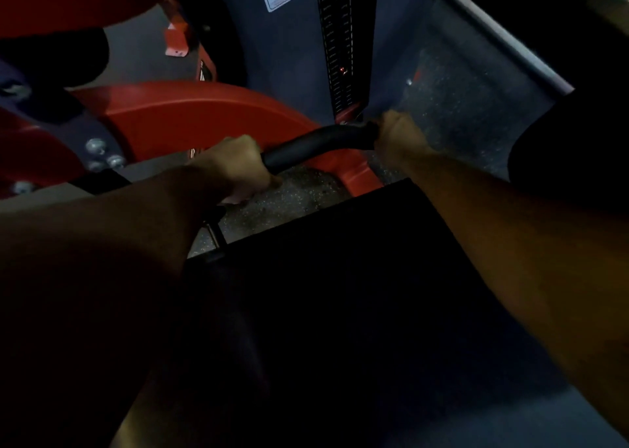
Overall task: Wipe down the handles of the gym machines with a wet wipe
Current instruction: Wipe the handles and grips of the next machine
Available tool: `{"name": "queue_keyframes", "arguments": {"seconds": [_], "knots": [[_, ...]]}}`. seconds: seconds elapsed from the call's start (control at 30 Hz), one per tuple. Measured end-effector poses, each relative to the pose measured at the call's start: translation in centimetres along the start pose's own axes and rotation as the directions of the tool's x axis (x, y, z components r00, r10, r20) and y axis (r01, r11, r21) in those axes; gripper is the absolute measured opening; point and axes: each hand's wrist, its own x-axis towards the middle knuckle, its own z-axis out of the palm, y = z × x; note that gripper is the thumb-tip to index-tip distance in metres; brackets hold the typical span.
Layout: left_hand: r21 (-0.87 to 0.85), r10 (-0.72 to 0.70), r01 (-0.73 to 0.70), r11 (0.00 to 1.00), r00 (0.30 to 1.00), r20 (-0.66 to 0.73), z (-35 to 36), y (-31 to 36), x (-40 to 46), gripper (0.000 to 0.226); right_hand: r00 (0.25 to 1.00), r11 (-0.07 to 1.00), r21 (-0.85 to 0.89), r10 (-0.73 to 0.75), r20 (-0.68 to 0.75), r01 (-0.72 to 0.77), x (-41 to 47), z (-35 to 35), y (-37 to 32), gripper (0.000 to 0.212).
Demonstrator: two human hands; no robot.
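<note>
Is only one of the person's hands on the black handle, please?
No, both are on it: the left hand grips the near end of the black handle and the right hand grips the far end.

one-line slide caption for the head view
Both hands, left and right, grip the ends of a black handle.

dim, underexposed view; the lower half sinks into near-black shadow, soft motion blur throughout, faint light on the speckled grey rubber floor (452,107).
</note>
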Motion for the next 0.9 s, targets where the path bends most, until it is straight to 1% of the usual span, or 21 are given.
{"name": "queue_keyframes", "arguments": {"seconds": [0.03, 0.1, 0.13, 0.2, 0.27, 0.33, 0.47, 0.5, 0.57, 0.63, 0.7, 0.77, 0.8, 0.9], "knots": [[-0.002, 0.002, -0.002, 1.000, 1.000, -0.003, 0.1, 0.0, 0.1, 0.030, 1.000, 0.999, 0.047, 0.021, 0.006, -0.021, -0.2, -0.4, -0.2, 0.011], [-0.009, 0.009, -0.009, 1.000, 1.000, -0.004, 0.1, -0.2, 0.3, 0.030, 0.998, 0.988, 0.141, 0.069, 0.013, -0.070, 0.0, -1.0, -0.3, 0.019], [-0.005, 0.016, -0.016, 1.000, 1.000, 0.001, 0.1, -0.4, 0.4, 0.030, 0.994, 0.969, 0.221, 0.108, 0.005, -0.106, 0.4, -1.0, -0.2, 0.016], [0.020, 0.042, -0.042, 0.999, 0.999, -0.001, 0.1, -0.5, 0.6, 0.030, 0.987, 0.924, 0.350, 0.162, 0.005, -0.154, 0.4, -1.4, -0.8, 0.024], [0.054, 0.068, -0.067, 0.996, 0.998, -0.013, 0.0, -0.6, 0.6, 0.030, 0.981, 0.884, 0.439, 0.190, -0.024, -0.161, -0.1, -1.7, -2.1, 0.018], [0.047, 0.078, -0.078, 0.996, 0.997, 0.010, 0.1, -0.8, 0.6, 0.027, 0.988, 0.873, 0.473, 0.153, -0.033, -0.120, -0.8, -1.7, -3.5, 0.015], [0.013, 0.098, -0.098, 0.995, 0.994, 0.045, -0.3, -0.5, 0.3, 0.019, 1.000, 0.838, 0.546, 0.021, -0.019, -0.007, -2.1, -2.3, -7.0, 0.012], [0.018, 0.099, -0.100, 0.995, 0.994, 0.048, -0.4, -0.4, 0.1, 0.015, 1.000, 0.834, 0.552, -0.015, 0.000, 0.013, -2.4, -2.2, -7.7, 0.013], [0.036, 0.109, -0.112, 0.993, 0.993, 0.054, -0.4, -0.3, 0.0, 0.008, 0.998, 0.824, 0.564, -0.053, -0.020, 0.055, -2.8, -2.1, -8.2, 0.015], [-0.005, 0.136, -0.136, 0.991, 0.988, 0.065, -0.4, -0.3, 0.0, 0.009, 0.997, 0.833, 0.547, -0.054, -0.058, 0.077, -2.8, -2.3, -7.6, 0.016], [-0.032, 0.161, -0.159, 0.987, 0.985, 0.068, -0.6, -0.4, -0.1, 0.014, 0.996, 0.878, 0.471, -0.077, -0.047, 0.090, -2.6, -2.6, -6.4, 0.018], [-0.016, 0.154, -0.153, 0.988, 0.986, 0.066, -0.6, -0.4, -0.2, 0.015, 0.999, 0.918, 0.394, -0.041, -0.002, 0.038, -1.9, -2.6, -4.9, 0.016], [-0.008, 0.147, -0.147, 0.989, 0.988, 0.052, -0.6, -0.4, -0.3, 0.013, 1.000, 0.924, 0.383, -0.013, 0.019, 0.005, -1.5, -2.5, -4.2, 0.017], [-0.013, 0.152, -0.152, 0.988, 0.987, 0.044, -0.5, -0.4, -0.3, 0.012, 0.996, 0.943, 0.329, 0.010, 0.092, -0.040, -1.0, -2.6, -2.4, 0.028]]}}
